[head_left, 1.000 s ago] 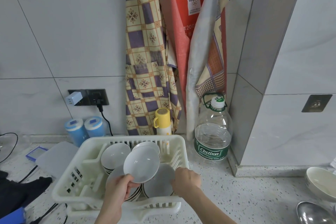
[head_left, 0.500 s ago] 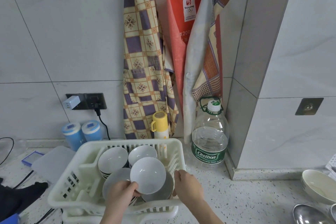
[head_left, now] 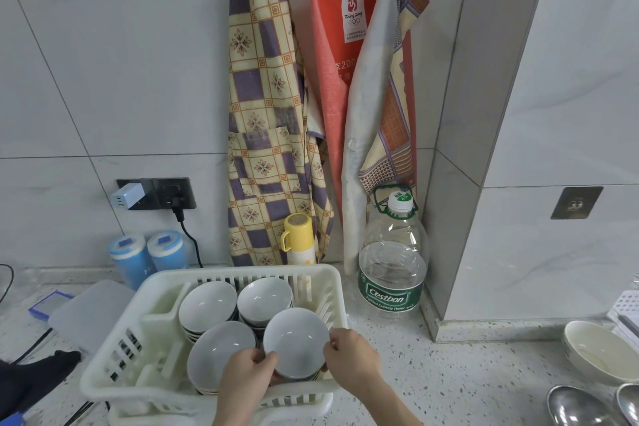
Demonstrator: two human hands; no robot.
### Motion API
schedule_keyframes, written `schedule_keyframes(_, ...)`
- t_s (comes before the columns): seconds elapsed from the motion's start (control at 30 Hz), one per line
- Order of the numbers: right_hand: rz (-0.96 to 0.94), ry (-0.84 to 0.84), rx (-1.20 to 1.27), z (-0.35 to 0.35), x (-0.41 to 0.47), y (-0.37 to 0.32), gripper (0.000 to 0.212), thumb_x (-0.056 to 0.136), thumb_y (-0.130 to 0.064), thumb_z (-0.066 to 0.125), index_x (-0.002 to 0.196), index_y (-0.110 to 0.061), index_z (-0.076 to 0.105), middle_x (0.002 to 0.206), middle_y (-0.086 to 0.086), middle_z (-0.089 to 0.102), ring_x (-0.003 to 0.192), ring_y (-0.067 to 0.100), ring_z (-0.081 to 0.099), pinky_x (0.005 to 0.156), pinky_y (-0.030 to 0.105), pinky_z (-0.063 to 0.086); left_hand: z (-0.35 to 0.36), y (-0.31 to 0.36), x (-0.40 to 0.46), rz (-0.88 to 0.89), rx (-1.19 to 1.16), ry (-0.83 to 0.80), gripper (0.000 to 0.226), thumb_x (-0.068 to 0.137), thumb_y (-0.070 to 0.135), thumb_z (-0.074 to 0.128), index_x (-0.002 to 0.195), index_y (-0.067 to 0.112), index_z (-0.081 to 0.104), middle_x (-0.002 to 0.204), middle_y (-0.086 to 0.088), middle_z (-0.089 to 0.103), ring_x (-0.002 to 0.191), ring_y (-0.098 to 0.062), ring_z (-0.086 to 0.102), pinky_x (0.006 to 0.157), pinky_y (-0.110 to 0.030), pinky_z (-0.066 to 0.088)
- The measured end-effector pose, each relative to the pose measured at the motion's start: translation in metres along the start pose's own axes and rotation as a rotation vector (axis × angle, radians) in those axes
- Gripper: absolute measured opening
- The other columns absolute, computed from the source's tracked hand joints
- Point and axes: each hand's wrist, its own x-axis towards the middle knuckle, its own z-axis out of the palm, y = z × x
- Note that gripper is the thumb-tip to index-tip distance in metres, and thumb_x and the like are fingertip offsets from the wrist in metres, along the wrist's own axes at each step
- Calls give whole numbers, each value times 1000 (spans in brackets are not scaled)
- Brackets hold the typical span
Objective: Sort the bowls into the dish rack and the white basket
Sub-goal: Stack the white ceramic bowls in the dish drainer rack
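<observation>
So both my hands are on one bowl (head_left: pixel 295 342) right now, holding it upright over the front right corner of the white basket (head_left: pixel 214 275). My left hand (head_left: pixel 247 380) has the near rim, thumb hooked over the edge and fingers curled under. My right hand (head_left: pixel 352 360) pinches the right side of the rim with the fingertips. The basket already has three stacks of bowls in it: one at back left (head_left: pixel 207 301), one at back right (head_left: pixel 264 297), and one at front left (head_left: pixel 218 353) just beside the bowl I'm gripping. I can't tell if my bowl is resting on anything below it. Off to the right on the counter (head_left: pixel 466 373) sits a cream bowl (head_left: pixel 601 353), well apart from the basket, with metal ladles (head_left: pixel 570 406) near it. A water jug (head_left: pixel 392 259) stands behind the basket's right corner, against the wall.
</observation>
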Motion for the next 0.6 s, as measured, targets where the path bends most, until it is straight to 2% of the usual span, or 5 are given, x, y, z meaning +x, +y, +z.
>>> schedule_keyframes(0.13, 6, 2, -21, 3, 1, 1, 26, 84, -19, 38, 91, -14, 62, 93, 1, 75, 86, 22, 69, 67, 26, 46, 3, 2, -2, 11, 38, 67, 12, 80, 21, 71, 76, 20, 59, 78, -2, 68, 83, -27, 62, 72, -31, 44)
schedule_keyframes(0.3, 0, 7, -45, 3, 1, 1, 29, 86, -19, 38, 94, -12, 65, 93, 1, 75, 80, 19, 68, 66, 26, 48, 1, 0, -3, 39, 81, 56, 9, 80, 22, 69, 84, 21, 61, 74, 1, 70, 80, -22, 65, 73, -33, 49)
schedule_keyframes(0.4, -4, 7, -88, 3, 1, 0, 29, 87, -20, 38, 95, -13, 65, 93, 0, 75, 88, 19, 70, 73, 27, 53, 4, -4, -8, 96, 102, 56, 22, 83, 20, 66, 99, 28, 52, 75, 0, 66, 82, -28, 64, 69, -34, 46)
schedule_keyframes(0.5, -13, 4, -141, 4, 1, -2, 29, 89, -21, 38, 96, -14, 65, 94, -2, 75, 89, 19, 70, 77, 28, 54, 4, -7, -9, 134, 133, 67, 24, 85, 21, 64, 101, 31, 50, 75, 1, 65, 82, -28, 64, 71, -34, 47)
schedule_keyframes(0.6, -36, 14, -239, 6, 2, -5, 25, 92, -22, 37, 92, -17, 61, 94, -3, 73, 81, 20, 67, 68, 26, 48, 2, -8, -6, 171, 173, 75, 14, 88, 21, 62, 98, 27, 54, 77, 3, 66, 78, -21, 62, 72, -32, 47)
